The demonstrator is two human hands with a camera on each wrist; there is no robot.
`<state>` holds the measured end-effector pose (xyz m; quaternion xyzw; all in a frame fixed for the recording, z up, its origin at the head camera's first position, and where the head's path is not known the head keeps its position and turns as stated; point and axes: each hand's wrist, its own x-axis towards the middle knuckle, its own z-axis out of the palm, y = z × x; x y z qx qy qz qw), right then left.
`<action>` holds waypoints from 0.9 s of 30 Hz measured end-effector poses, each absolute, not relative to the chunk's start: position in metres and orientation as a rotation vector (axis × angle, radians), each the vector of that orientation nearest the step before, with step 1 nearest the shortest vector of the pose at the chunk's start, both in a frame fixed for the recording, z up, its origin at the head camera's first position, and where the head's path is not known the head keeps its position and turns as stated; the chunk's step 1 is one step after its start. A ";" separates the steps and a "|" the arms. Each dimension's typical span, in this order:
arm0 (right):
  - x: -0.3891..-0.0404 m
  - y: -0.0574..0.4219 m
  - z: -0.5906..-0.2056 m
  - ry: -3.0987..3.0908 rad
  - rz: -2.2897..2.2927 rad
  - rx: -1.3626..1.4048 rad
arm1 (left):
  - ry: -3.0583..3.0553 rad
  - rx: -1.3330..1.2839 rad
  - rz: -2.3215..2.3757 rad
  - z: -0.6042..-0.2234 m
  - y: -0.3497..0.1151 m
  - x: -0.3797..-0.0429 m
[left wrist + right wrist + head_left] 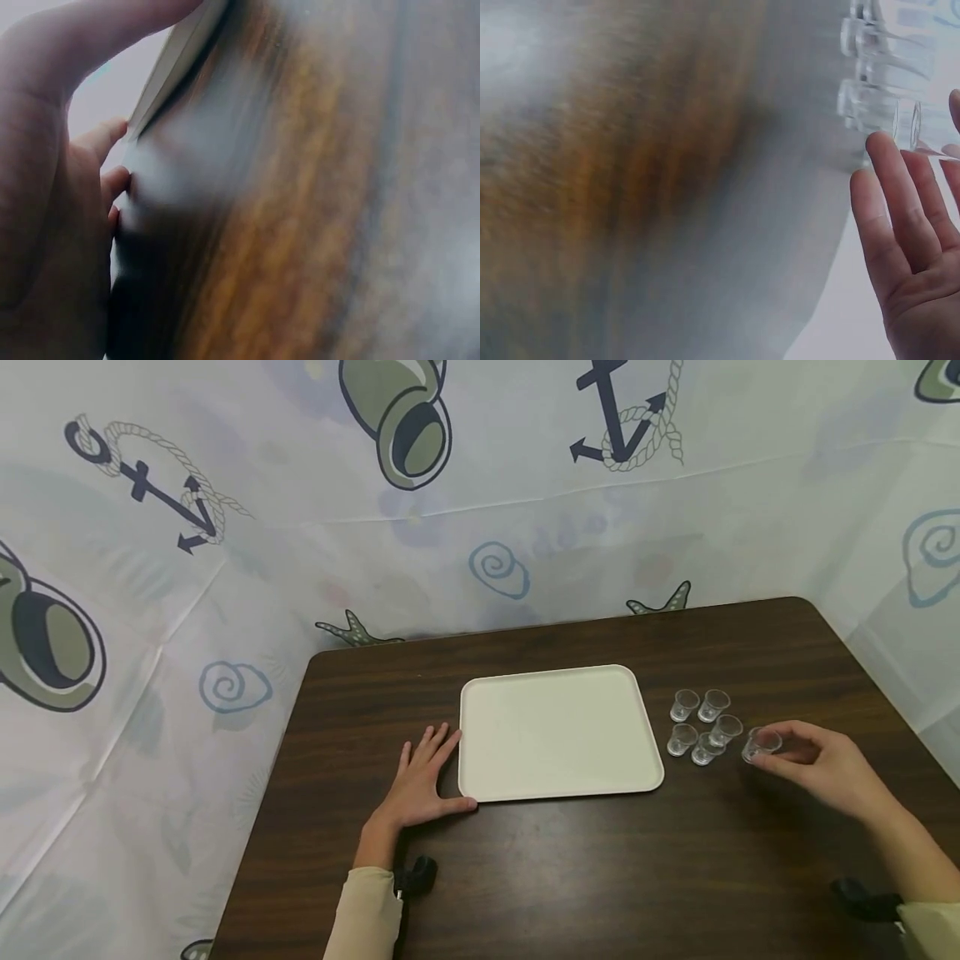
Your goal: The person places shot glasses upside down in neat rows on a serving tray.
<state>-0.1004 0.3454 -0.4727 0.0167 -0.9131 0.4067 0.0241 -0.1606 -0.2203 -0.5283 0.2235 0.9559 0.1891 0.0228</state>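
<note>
A cream rectangular tray (558, 735) lies flat on the dark wood table. My left hand (422, 785) rests at the tray's left side, fingers spread, its thumb touching the near left corner. In the left wrist view, the left fingertips (116, 180) show beside the tray's rim (169, 75). At the right, my right hand (828, 768) pinches a small clear shot glass (761, 744) between thumb and fingers. Several similar shot glasses (682, 739) stand upright in a cluster between the tray and that hand. The right wrist view shows the right hand (919, 232) beside clear glasses (877, 109).
The table (555, 868) has dark wood grain and rounded far corners. A white cloth (525, 493) printed with anchors, shells and starfish hangs behind it and along the sides. Black wrist straps with camera mounts (416, 877) sit on both wrists.
</note>
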 end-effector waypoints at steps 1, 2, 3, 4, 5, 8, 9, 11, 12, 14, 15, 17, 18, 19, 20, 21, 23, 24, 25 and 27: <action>-0.100 0.345 -0.470 -2.817 1.264 0.045 | 2.958 0.691 0.592 -0.528 -0.220 -0.160; -0.100 0.345 -0.467 -2.805 1.265 0.040 | 2.958 0.694 0.596 -0.528 -0.220 -0.160; -0.101 0.344 -0.465 -2.794 1.264 0.035 | 2.957 0.697 0.602 -0.528 -0.220 -0.160; -0.101 0.344 -0.462 -2.783 1.258 0.039 | 2.957 0.699 0.605 -0.528 -0.220 -0.161; -0.101 0.344 -0.459 -2.774 1.247 0.050 | 2.957 0.703 0.610 -0.529 -0.220 -0.161; -0.105 0.341 -0.451 -2.755 1.194 0.062 | 2.960 0.706 0.612 -0.529 -0.220 -0.161; -0.106 0.339 -0.449 -2.748 1.179 0.073 | 2.959 0.703 0.614 -0.529 -0.221 -0.161; -0.111 0.334 -0.445 -2.720 1.158 0.112 | 2.958 0.698 0.618 -0.529 -0.222 -0.160; -0.114 0.332 -0.443 -2.702 1.155 0.136 | 2.957 0.693 0.618 -0.529 -0.222 -0.160; -0.120 0.326 -0.439 -2.661 1.153 0.198 | 2.954 0.694 0.621 -0.529 -0.222 -0.160; -0.124 0.322 -0.437 -2.639 1.148 0.237 | 2.957 0.693 0.619 -0.528 -0.222 -0.160; -0.130 0.315 -0.432 -2.610 1.133 0.303 | 2.955 0.693 0.619 -0.528 -0.223 -0.160; -0.133 0.310 -0.430 -2.603 1.118 0.334 | 2.954 0.691 0.619 -0.527 -0.223 -0.160; -0.137 0.306 -0.427 -2.601 1.096 0.360 | 2.953 0.689 0.619 -0.527 -0.223 -0.160; -0.140 0.301 -0.425 -2.602 1.073 0.382 | 2.954 0.686 0.617 -0.527 -0.223 -0.160; -0.143 0.297 -0.423 -2.612 1.044 0.402 | 2.954 0.685 0.617 -0.528 -0.223 -0.160; -0.150 0.288 -0.419 -2.636 0.970 0.436 | 2.953 0.684 0.620 -0.528 -0.222 -0.159; -0.154 0.283 -0.417 -2.652 0.933 0.450 | 2.956 0.683 0.619 -0.529 -0.222 -0.159; -0.157 0.278 -0.416 -2.671 0.905 0.461 | 2.957 0.682 0.619 -0.529 -0.222 -0.158; -0.164 0.269 -0.414 -2.719 0.851 0.485 | 2.960 0.679 0.622 -0.529 -0.221 -0.157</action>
